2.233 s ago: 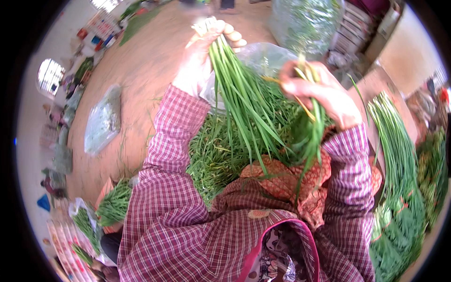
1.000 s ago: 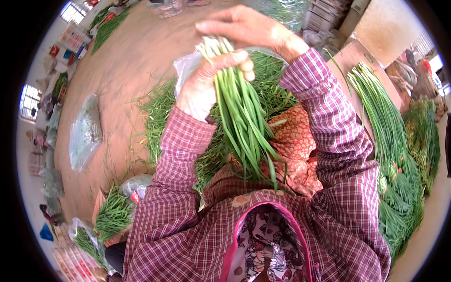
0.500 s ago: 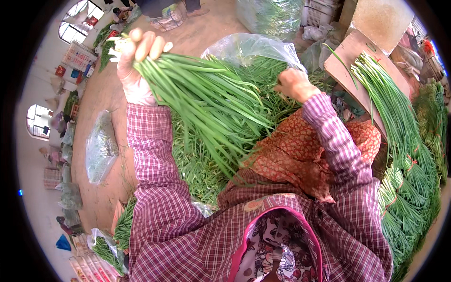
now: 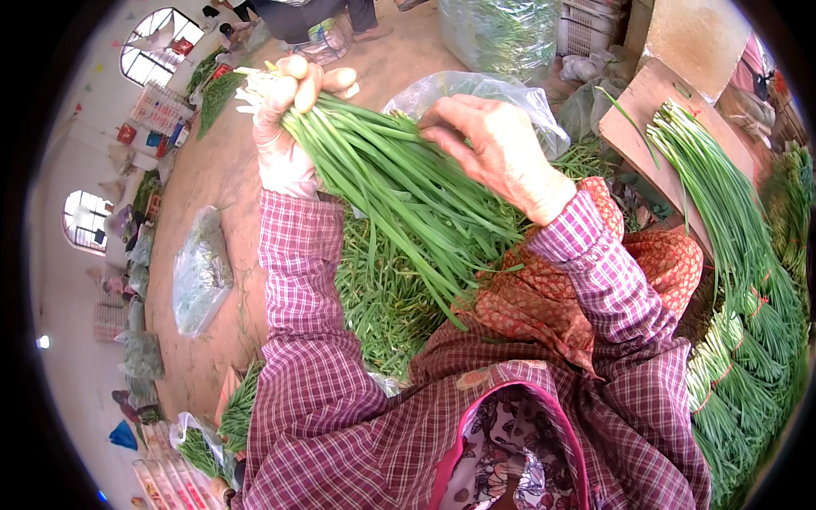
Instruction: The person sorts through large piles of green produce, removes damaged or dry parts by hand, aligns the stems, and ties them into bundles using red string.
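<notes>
My left hand (image 4: 293, 110) is closed round the pale stem ends of a bunch of garlic chives (image 4: 391, 178). The long green leaves fan out down and to the right. My right hand (image 4: 497, 149) is at the bunch's upper edge, its thumb and fingers bent together on some of the leaves; the fingertips are partly hidden. Under the bunch lies a heap of loose green leaves and trimmings (image 4: 382, 293), with a clear plastic bag (image 4: 531, 106) at its far edge.
On my right, loose chives (image 4: 693, 157) rest on a wooden board (image 4: 625, 119), beside tied bundles (image 4: 739, 399). A stuffed clear bag (image 4: 497, 34) stands ahead. Another filled bag (image 4: 202, 272) lies on the floor to the left. A person (image 4: 314, 17) is at the far side.
My right hand has left the plastic bag's edge and moved up and left onto the chive leaves. The view has shifted slightly; my left hand keeps its hold on the bunch.
</notes>
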Demonstrator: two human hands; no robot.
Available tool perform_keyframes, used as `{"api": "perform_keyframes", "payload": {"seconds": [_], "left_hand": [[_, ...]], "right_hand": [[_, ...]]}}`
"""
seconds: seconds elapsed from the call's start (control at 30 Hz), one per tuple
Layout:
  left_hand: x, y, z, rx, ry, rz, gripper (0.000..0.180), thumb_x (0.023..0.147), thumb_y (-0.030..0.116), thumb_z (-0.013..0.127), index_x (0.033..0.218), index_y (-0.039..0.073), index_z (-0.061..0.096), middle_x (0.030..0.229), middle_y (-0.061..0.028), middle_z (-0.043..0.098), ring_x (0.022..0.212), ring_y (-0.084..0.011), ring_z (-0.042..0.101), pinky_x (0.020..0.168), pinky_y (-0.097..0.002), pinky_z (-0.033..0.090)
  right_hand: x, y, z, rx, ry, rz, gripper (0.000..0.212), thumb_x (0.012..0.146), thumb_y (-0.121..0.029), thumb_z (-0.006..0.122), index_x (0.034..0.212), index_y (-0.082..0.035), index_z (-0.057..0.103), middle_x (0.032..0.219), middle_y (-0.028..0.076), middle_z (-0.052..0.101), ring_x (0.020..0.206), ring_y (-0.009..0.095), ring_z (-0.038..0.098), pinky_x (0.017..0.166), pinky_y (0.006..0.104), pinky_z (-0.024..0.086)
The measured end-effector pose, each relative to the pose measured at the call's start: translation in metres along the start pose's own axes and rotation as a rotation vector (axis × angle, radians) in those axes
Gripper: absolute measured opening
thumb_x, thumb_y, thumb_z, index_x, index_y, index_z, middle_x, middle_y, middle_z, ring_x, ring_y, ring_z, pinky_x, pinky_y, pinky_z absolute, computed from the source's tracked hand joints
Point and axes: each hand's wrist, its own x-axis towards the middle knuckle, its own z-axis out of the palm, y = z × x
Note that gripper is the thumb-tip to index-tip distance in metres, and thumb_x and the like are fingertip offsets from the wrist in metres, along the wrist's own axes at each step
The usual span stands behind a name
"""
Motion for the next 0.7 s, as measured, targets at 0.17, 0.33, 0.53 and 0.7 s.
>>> {"api": "perform_keyframes", "payload": {"seconds": [0.17, 0.33, 0.53, 0.7], "left_hand": [[-0.001, -0.004, 0.006, 0.089, 0.032, -0.01, 0.021, 0.083, 0.017, 0.071, 0.101, 0.007, 0.066, 0.073, -0.001, 0.059, 0.104, -0.0353, 0.066, 0.091, -0.044, 0.055], [0.001, -0.013, 0.011, 0.056, 0.017, -0.048, 0.026, 0.082, 0.015, 0.069, 0.106, 0.005, 0.063, 0.074, -0.0029, 0.06, 0.11, -0.0379, 0.063, 0.093, -0.0483, 0.053], [0.001, -0.014, 0.016, 0.029, -0.008, -0.116, 0.026, 0.082, 0.011, 0.067, 0.106, 0.004, 0.062, 0.084, -0.0091, 0.067, 0.111, -0.038, 0.062, 0.094, -0.0489, 0.052], [-0.001, -0.025, 0.024, 0.171, 0.035, -0.133, 0.022, 0.081, 0.008, 0.064, 0.101, 0.0, 0.063, 0.096, -0.0158, 0.07, 0.103, -0.0327, 0.065, 0.091, -0.0436, 0.054]], "right_hand": [[0.004, 0.002, 0.0, 0.071, 0.109, -0.053, 0.02, 0.088, -0.024, 0.066, 0.088, -0.005, 0.059, 0.078, 0.013, 0.061, 0.071, 0.035, 0.063, 0.06, 0.0427, 0.049], [0.015, -0.017, 0.007, 0.233, 0.061, 0.064, 0.031, 0.085, -0.035, 0.069, 0.09, -0.005, 0.061, 0.077, 0.011, 0.066, 0.071, 0.033, 0.065, 0.06, 0.0435, 0.05], [0.017, -0.016, 0.002, 0.325, -0.036, 0.179, 0.025, 0.084, -0.03, 0.07, 0.086, -0.005, 0.065, 0.073, 0.012, 0.068, 0.068, 0.032, 0.066, 0.061, 0.0432, 0.051], [0.023, -0.011, -0.018, 0.086, -0.044, 0.07, 0.021, 0.083, -0.026, 0.069, 0.085, -0.005, 0.066, 0.073, 0.014, 0.067, 0.069, 0.035, 0.066, 0.061, 0.0448, 0.051]]}}
